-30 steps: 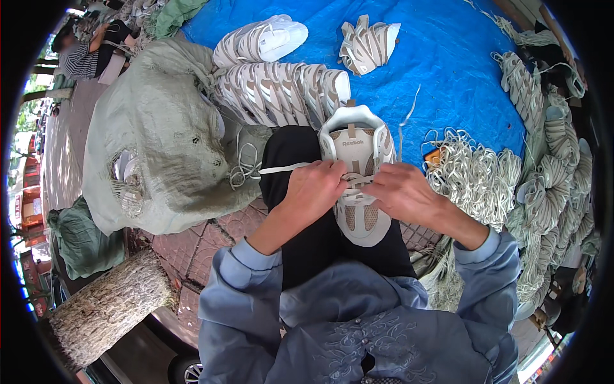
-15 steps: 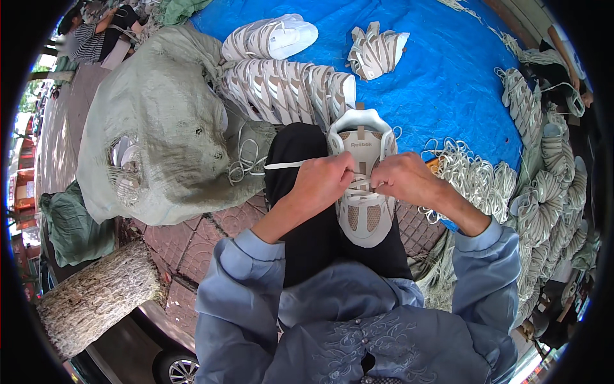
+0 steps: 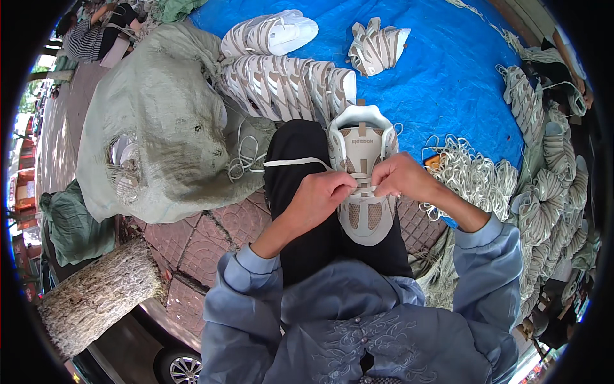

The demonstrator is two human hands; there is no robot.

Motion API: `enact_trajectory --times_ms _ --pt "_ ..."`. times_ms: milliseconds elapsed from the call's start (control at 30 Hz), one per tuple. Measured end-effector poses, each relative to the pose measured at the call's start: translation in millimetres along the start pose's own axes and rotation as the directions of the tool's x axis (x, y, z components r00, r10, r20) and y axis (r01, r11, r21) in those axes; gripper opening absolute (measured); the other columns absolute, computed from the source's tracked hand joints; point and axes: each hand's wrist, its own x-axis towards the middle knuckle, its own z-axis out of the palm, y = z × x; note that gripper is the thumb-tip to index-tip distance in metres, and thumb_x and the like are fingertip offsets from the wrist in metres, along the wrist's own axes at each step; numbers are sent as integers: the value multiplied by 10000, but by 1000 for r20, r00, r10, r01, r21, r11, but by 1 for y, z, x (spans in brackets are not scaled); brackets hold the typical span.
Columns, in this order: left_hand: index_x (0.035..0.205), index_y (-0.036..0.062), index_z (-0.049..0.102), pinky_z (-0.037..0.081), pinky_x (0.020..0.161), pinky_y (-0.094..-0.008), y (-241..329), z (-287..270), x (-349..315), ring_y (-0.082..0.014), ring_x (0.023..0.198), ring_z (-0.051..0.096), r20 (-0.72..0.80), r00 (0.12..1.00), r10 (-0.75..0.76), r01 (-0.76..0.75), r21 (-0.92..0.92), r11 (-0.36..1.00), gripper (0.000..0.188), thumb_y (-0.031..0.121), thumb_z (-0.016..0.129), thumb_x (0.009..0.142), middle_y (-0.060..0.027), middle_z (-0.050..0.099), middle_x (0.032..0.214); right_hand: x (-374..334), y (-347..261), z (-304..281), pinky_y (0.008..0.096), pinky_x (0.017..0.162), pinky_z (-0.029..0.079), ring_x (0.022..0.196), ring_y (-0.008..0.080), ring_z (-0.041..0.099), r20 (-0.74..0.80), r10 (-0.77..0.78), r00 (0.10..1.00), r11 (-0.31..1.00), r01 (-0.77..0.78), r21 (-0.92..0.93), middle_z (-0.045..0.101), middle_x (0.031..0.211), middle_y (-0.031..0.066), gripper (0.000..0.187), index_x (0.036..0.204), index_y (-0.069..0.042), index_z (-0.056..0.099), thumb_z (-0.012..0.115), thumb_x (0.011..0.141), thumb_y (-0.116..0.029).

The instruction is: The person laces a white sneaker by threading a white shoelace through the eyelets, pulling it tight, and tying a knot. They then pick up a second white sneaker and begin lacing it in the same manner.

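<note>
A white-and-beige shoe upper rests across my black-trousered legs, its padded collar away from me and its toe toward me. My left hand is closed in a pinch at the left edge of the lacing, thumb and forefinger together on a white shoelace. One length of that lace trails left over my knee. Across the lacing, my right hand also pinches, fingertips at the right eyelet row. A short stretch of lace shows between both sets of fingertips; the right hand's exact grip is partly hidden by its fingers.
Stacked shoe uppers lie on a blue tarp, with a small bundle behind. Tangled laces are at my right, near more uppers. A woven sack and a tree trunk stand left.
My left hand has shifted slightly toward the toe, and the trailing lace now shows farther up to the shoe. My right fingers have changed their pose at the eyelets.
</note>
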Motion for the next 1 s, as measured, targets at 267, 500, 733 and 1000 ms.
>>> enact_trajectory --times_ms 267,500,733,1000 --pt "850 44 588 463 556 -319 4 7 4 -243 592 586 46 999 4 -7 56 998 116 84 560 744 -112 590 698 -9 0 5 314 495 417 560 218 562 -10 -365 931 819 316 -478 565 604 72 108 669 -57 595 661 602 -112" --pt "881 29 599 434 532 -213 4 -12 8 -65 583 524 81 968 -239 251 -252 935 113 47 531 792 -27 569 679 0 -1 1 329 513 425 536 212 563 -90 -631 771 530 343 -776 570 579 68 97 627 -72 599 656 604 -147" --pt "912 47 577 438 545 -250 6 0 7 -126 594 547 -69 992 -102 98 -58 994 160 25 548 756 -67 573 690 -3 -6 -3 242 436 350 461 66 451 -32 -159 987 980 153 -126 511 504 18 92 610 -27 603 666 593 -91" --pt "904 36 578 440 548 -248 9 2 6 -107 578 543 53 994 -98 102 -81 991 157 33 576 747 -78 572 672 3 -10 -7 214 428 340 450 60 454 83 -88 993 985 99 -139 511 492 12 95 605 -30 613 659 589 -111"
